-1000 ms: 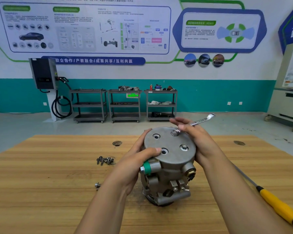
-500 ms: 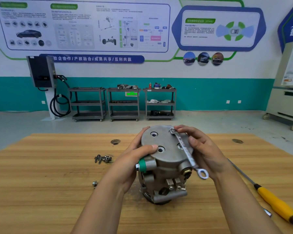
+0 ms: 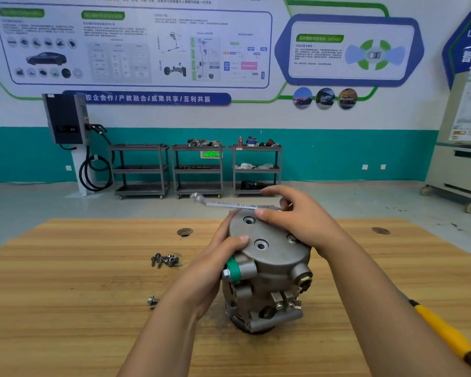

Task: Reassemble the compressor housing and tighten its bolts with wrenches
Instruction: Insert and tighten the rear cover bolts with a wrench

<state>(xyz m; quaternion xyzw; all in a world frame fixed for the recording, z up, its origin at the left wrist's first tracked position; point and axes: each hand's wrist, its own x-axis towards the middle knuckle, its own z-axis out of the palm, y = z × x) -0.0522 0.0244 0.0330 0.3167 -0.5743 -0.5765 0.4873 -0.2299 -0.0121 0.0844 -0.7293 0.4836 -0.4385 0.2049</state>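
A grey metal compressor housing (image 3: 269, 270) stands upright on the wooden table (image 3: 65, 308), its round end cover facing up with open bolt holes. My left hand (image 3: 215, 270) grips its left side, thumb on the cover's edge beside a green-ringed port. My right hand (image 3: 297, 221) rests over the cover's far right edge and pinches a silver wrench (image 3: 229, 204). The wrench lies nearly level at the cover's far rim, its free end pointing left. The bolt under it is hidden by my fingers.
A small heap of loose bolts (image 3: 165, 259) lies left of the housing, and one single bolt (image 3: 152, 301) sits nearer me. A yellow-handled tool (image 3: 443, 333) lies at the right. Round holes (image 3: 184, 232) mark the table's far part. Shelf carts stand by the wall.
The wrench has swung round on the far bolt: it pointed right, then toward me across the cover, and now points left. My left hand has kept its grip on the housing.
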